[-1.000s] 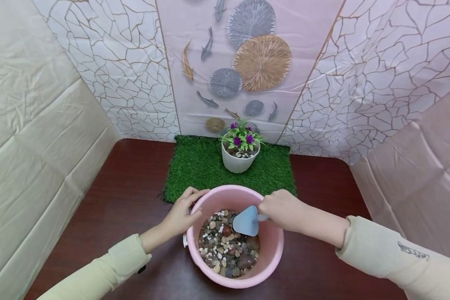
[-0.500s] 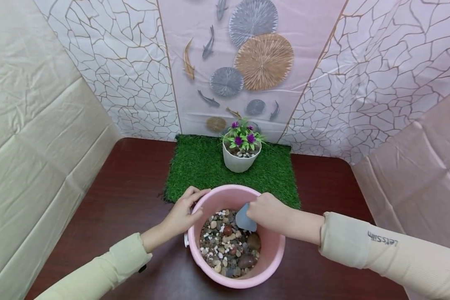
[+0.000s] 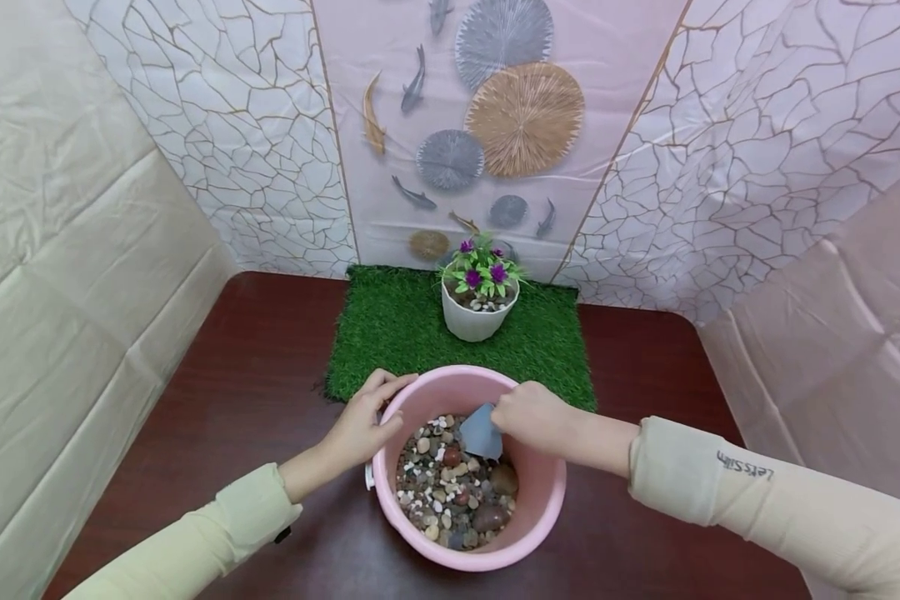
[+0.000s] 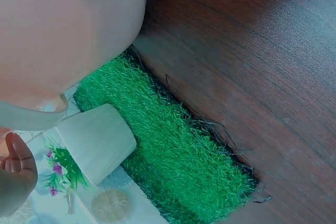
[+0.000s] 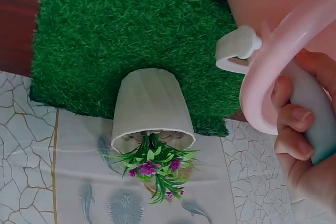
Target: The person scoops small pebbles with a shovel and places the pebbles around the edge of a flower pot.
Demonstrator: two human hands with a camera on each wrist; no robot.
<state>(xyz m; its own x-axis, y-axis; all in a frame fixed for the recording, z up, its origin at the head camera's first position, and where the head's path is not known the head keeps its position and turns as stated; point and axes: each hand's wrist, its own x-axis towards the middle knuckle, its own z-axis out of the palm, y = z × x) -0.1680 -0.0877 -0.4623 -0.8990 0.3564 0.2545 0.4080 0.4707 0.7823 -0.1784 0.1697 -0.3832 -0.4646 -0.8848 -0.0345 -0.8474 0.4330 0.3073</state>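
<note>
A pink bucket (image 3: pixel 471 562) with mixed pebbles (image 3: pixel 442 475) in its bottom stands in the middle front of the head view. On its left rim lies my left hand (image 3: pixel 360 427), fingers bent over the edge and thumb lapping it. My right hand (image 3: pixel 532 417) is over the right back part of the bucket, gripping a small blue-grey trowel (image 3: pixel 482 433). The trowel's blade points down and left, close over the stones. In the right wrist view my fingers curl round the pale handle (image 5: pixel 310 103) just past the bucket's rim.
Behind the bucket a white pot (image 3: pixel 477 321) with purple flowers and pebbles stands on a green grass mat (image 3: pixel 390 333). All this is on a dark red-brown table (image 3: pixel 270 350). Patterned cloth hangs at the back, with pale cloth along both sides.
My right hand has moved left and lower into the bucket, bringing the trowel with it, and the blade has turned slightly. My left hand has kept its place on the rim.
</note>
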